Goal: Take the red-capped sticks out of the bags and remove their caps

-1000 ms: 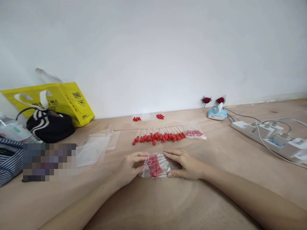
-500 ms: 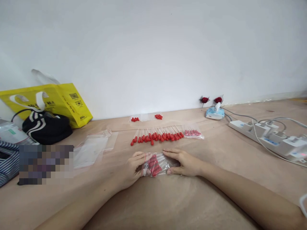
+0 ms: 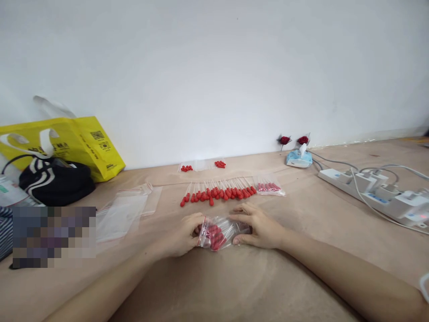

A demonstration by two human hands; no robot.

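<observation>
Find clear zip-lock bag [image 3: 228, 229] of red-headed sticks [image 3: 215, 236] on the desk [image 3: 268, 286], well short of the far edge along the wall [image 3: 214, 80]. Find left hand [image 3: 186, 232] pinching the red-lined mouth [image 3: 202, 230], right hand [image 3: 260, 226] with fingers and thumb apart around the opposite end. Cannot confirm whether sealed. Judged advisable: keep heads clear of the mouth, smooth it flat corner to corner, press lightly to avoid bending sticks.

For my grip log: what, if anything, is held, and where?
Clear bag of red-tipped sticks: left hand grips its red-lined end; right hand touches the other.
</observation>
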